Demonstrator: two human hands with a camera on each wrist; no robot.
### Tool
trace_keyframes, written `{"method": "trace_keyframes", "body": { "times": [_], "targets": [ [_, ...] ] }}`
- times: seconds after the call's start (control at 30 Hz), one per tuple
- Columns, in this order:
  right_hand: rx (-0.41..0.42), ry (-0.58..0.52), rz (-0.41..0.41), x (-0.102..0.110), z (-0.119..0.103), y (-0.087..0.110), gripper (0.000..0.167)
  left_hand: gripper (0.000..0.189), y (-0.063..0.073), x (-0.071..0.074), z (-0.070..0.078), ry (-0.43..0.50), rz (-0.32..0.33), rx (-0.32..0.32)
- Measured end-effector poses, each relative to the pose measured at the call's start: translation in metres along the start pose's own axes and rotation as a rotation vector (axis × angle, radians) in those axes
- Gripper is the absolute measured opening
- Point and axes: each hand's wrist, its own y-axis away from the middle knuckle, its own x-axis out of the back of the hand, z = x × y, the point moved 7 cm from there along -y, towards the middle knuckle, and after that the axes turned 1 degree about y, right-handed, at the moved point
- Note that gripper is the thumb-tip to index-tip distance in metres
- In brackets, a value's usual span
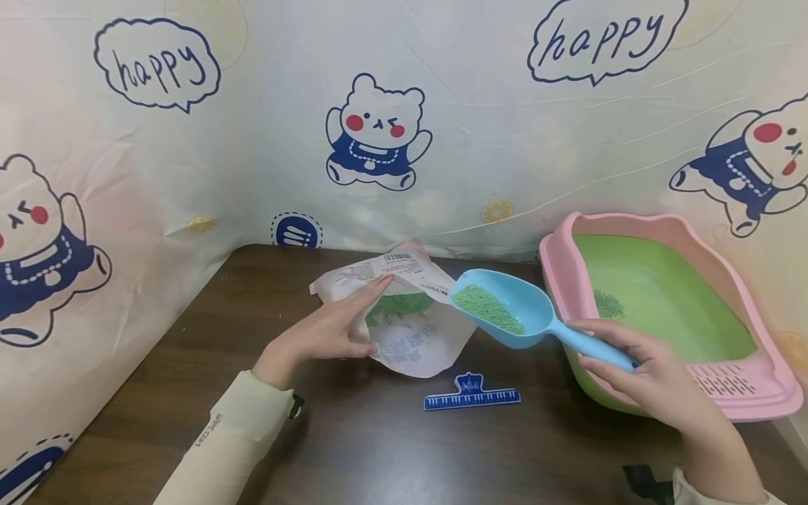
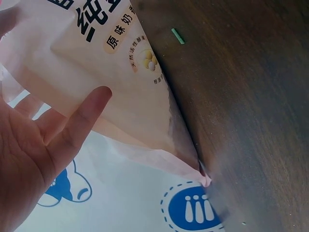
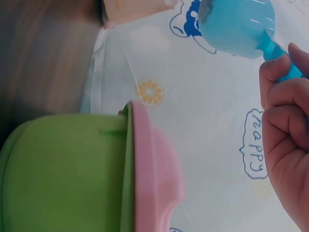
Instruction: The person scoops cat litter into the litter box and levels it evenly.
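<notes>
A white and pink paper-like bag [image 1: 429, 351] of green pellets [image 1: 399, 306] lies on the table with its mouth parted. My left hand [image 1: 325, 326] rests against the bag's left side, fingers straight and thumb spread apart; in the left wrist view the thumb [image 2: 79, 121] lies along the printed bag [image 2: 140, 111]. My right hand [image 1: 650, 372] grips the handle of a light blue scoop [image 1: 536, 308], raised beside the bag's right edge. Green pellets [image 1: 486, 308] fill part of the scoop. Only the scoop's underside [image 3: 236, 29] shows in the right wrist view.
A litter box [image 1: 779, 386] with a pink rim and green base stands at the right, holding a small pile of green pellets [image 1: 609, 305]. A blue piano-patterned clip [image 1: 472, 394] lies in front of the bag. Printed cloth [image 1: 473, 161] hangs behind the table [image 1: 353, 449].
</notes>
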Motion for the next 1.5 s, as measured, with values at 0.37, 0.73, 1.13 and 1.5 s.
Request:
{"method": "trace_keyframes", "body": {
  "times": [0.37,0.73,1.13,1.5],
  "targets": [
    [-0.060,0.081,0.050,0.022,0.008,0.011,0.048,0.109,0.001,0.000,-0.001,-0.005,0.000,0.008],
    [-0.206,0.165,0.140,0.052,0.032,0.026,0.046,0.109,0.001,0.000,0.000,0.004,0.004,0.018],
    [-0.323,0.148,0.169,0.075,0.053,0.038,0.049,0.110,0.002,0.000,0.000,-0.003,0.009,0.025],
    [-0.375,0.140,0.193,0.098,0.075,0.046,0.054,0.110,0.001,-0.002,-0.002,0.010,0.006,0.040]
  ]
}}
